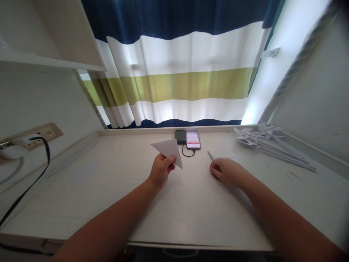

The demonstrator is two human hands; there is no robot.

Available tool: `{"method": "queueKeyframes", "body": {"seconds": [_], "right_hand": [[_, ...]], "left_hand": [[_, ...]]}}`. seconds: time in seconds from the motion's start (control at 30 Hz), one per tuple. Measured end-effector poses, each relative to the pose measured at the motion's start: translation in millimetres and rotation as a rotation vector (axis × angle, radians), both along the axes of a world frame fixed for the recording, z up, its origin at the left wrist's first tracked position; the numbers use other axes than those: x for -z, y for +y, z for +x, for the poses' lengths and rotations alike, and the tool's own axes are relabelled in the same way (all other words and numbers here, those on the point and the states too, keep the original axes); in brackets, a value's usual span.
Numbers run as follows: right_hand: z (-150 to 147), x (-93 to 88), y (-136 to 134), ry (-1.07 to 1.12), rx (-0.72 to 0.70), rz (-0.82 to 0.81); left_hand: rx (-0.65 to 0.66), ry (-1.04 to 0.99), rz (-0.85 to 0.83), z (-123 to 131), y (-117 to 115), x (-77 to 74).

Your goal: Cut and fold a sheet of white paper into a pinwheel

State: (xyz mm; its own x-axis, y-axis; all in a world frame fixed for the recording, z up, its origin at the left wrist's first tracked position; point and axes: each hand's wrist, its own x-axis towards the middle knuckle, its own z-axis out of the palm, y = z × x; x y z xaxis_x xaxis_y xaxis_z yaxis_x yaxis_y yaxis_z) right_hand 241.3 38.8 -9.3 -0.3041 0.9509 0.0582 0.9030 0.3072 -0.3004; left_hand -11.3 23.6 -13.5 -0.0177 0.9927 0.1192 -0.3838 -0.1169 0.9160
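My left hand (163,168) pinches a white paper triangle (169,148) between thumb and fingers, held up over the desk. To its right, my right hand (227,171) lies low on the desk top, fingers curled round the red handle of a pair of scissors (210,155). The pointed grey blades stick out past the fingers, directed away from me; most of the handle is hidden under the hand. Paper and scissors are apart.
A phone (193,139) and a black power bank (180,137), joined by a cable, lie at the desk's back edge. Several folded paper pieces on long sticks (261,140) are heaped at the right. A wall socket (40,136) with plugs and cords is at the left.
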Motion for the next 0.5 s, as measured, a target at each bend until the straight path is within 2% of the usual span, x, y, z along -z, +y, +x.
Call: {"method": "queueKeyframes", "body": {"seconds": [0.17,0.33,0.5], "right_hand": [[7,4.8,5,-0.037,0.101,0.056],[17,12.1,10,-0.070,0.152,0.022],[17,10.9,8,-0.070,0.170,-0.012]], "left_hand": [[-0.084,-0.112,0.004,1,-1,-6.5],[-0.181,-0.160,0.001,1,-3,-11.3],[-0.243,-0.185,-0.006,2,-5,-13.7]]}}
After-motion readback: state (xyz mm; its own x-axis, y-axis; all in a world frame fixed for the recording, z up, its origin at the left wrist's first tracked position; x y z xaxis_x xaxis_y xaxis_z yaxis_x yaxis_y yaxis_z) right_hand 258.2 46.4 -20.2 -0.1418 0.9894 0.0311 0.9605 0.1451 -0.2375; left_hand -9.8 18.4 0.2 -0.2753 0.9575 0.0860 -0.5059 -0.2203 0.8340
